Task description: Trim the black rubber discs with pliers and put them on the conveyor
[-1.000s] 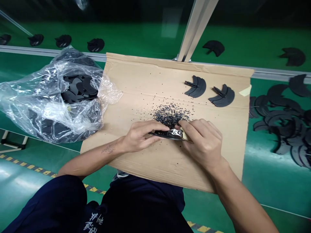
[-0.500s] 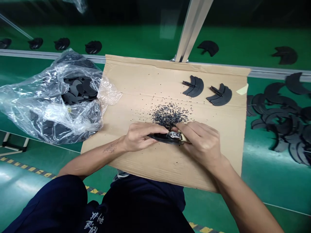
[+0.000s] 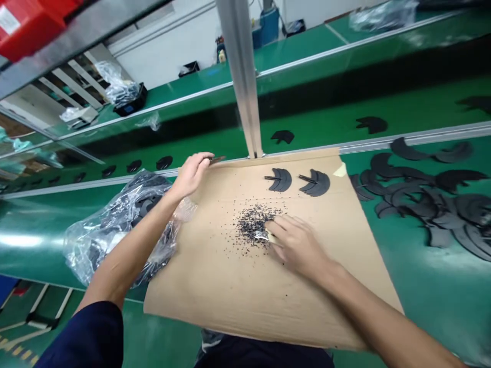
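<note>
Cardboard sheet [image 3: 199, 291]: lay at a slant in the head view, its far edge against the metal rail [image 3: 402, 139] of a green conveyor belt [image 3: 422, 291].

Left hand [image 3: 191, 175]: was at the far edge of the cardboard sheet, fingers clenched in a pinch on a thin dark strip [image 3: 217, 160], which stuck out just past that edge.

Right hand [image 3: 295, 244]: lay near the middle of the cardboard sheet, fingers stretched out over a small metal-and-cream hand tool [image 3: 264, 236]; they touched it, but whether they gripped it could not be told.

Hand tool's place: on the cardboard sheet near its middle, at the edge of the heap of crumbs.

Black crumbs [image 3: 255, 223]: formed a loose heap near the middle of the cardboard sheet, with strays scattered around it.

Black crescent parts [image 3: 280, 180]: two lay side by side on the cardboard sheet near its far edge, each with a thin spike, well apart from the crumbs.

Clear plastic bag [image 3: 88, 250]: lay just beyond the left edge of the cardboard sheet, with black pieces inside.

Crescent pile [image 3: 422, 204]: spread across the belt just beyond the right edge of the cardboard sheet.
</note>
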Demonstrator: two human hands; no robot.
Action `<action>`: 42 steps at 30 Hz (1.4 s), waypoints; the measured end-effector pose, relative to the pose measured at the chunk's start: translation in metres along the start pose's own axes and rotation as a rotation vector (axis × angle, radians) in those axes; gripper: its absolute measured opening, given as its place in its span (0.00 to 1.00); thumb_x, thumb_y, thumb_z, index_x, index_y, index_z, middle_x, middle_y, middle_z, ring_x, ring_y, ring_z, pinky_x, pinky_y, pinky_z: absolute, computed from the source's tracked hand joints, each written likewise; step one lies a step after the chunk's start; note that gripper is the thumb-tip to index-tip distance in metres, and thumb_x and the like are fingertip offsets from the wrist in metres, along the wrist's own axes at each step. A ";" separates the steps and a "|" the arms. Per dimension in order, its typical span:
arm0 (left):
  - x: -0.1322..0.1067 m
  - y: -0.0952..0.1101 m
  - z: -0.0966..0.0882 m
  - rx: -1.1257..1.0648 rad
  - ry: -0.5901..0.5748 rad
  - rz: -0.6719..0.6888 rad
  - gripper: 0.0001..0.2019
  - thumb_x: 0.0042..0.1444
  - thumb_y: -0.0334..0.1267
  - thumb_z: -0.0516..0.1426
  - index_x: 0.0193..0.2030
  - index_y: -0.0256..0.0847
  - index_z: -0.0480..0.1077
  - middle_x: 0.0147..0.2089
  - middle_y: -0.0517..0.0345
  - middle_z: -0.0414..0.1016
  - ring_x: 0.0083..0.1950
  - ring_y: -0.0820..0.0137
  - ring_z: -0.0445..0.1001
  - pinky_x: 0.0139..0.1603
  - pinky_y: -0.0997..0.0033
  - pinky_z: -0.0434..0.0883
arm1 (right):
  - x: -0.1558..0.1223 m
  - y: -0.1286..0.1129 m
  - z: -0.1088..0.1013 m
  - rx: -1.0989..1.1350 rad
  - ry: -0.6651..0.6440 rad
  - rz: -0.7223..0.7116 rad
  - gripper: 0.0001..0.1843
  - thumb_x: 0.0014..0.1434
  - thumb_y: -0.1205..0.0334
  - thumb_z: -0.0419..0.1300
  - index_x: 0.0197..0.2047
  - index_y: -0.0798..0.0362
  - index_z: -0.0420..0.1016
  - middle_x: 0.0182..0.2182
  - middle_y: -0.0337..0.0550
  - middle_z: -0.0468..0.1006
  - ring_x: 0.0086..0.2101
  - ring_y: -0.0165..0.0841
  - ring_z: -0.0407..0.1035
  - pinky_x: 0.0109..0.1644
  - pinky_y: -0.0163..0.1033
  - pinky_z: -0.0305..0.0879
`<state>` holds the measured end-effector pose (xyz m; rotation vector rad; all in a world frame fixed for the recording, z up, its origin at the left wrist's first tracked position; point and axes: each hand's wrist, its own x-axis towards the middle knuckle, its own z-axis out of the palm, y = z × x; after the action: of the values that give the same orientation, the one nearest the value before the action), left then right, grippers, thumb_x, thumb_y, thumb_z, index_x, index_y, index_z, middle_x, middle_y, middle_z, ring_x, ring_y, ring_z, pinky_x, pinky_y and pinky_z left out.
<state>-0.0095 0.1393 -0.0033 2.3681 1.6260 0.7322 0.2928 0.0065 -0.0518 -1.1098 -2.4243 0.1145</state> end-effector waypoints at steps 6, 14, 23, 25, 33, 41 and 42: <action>0.069 -0.017 0.020 0.308 -0.111 -0.027 0.16 0.62 0.38 0.52 0.50 0.32 0.73 0.53 0.38 0.77 0.56 0.53 0.73 0.59 0.52 0.70 | -0.005 -0.006 -0.002 0.022 -0.114 0.070 0.07 0.58 0.73 0.60 0.39 0.54 0.71 0.34 0.43 0.75 0.37 0.36 0.65 0.41 0.40 0.57; 0.088 0.100 0.062 0.342 -0.284 0.427 0.17 0.70 0.41 0.47 0.43 0.38 0.75 0.42 0.48 0.79 0.46 0.60 0.77 0.46 0.63 0.74 | -0.008 -0.009 -0.004 -0.007 -0.141 0.056 0.08 0.62 0.76 0.54 0.39 0.54 0.71 0.35 0.44 0.75 0.39 0.37 0.66 0.43 0.42 0.59; 0.160 0.152 0.134 0.439 -0.242 0.172 0.13 0.65 0.22 0.47 0.46 0.23 0.72 0.48 0.40 0.77 0.54 0.62 0.81 0.59 0.68 0.74 | -0.006 -0.006 -0.004 -0.005 -0.172 -0.003 0.07 0.59 0.73 0.59 0.39 0.52 0.71 0.34 0.43 0.76 0.37 0.37 0.68 0.41 0.41 0.59; 0.152 0.153 0.121 0.414 -0.214 0.228 0.14 0.67 0.23 0.46 0.47 0.25 0.72 0.49 0.45 0.77 0.58 0.63 0.79 0.60 0.73 0.72 | -0.005 -0.005 -0.003 -0.023 -0.136 0.000 0.07 0.58 0.73 0.60 0.38 0.52 0.71 0.33 0.43 0.76 0.36 0.37 0.68 0.40 0.41 0.59; 0.043 0.103 0.030 0.056 -0.083 0.434 0.14 0.65 0.27 0.50 0.51 0.37 0.73 0.49 0.55 0.80 0.52 0.67 0.80 0.55 0.71 0.76 | 0.004 0.011 0.003 0.027 0.200 0.076 0.04 0.64 0.62 0.59 0.41 0.53 0.71 0.32 0.45 0.78 0.32 0.37 0.70 0.35 0.40 0.62; -0.066 0.078 0.018 -0.447 -0.450 0.272 0.12 0.65 0.27 0.52 0.50 0.41 0.72 0.47 0.56 0.83 0.37 0.74 0.82 0.38 0.78 0.78 | 0.016 0.008 0.000 0.387 0.274 0.037 0.05 0.66 0.58 0.60 0.44 0.48 0.72 0.31 0.41 0.77 0.25 0.33 0.69 0.30 0.38 0.63; -0.073 0.079 0.017 -0.456 -0.458 0.266 0.12 0.66 0.28 0.52 0.52 0.42 0.71 0.47 0.56 0.83 0.37 0.76 0.82 0.37 0.80 0.78 | 0.016 0.007 0.000 0.419 0.249 0.014 0.03 0.66 0.59 0.59 0.41 0.47 0.72 0.29 0.40 0.76 0.25 0.32 0.69 0.29 0.38 0.62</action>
<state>0.0436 0.0440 -0.0069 2.2112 0.8661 0.4817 0.2883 0.0231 -0.0470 -0.8904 -2.0475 0.4399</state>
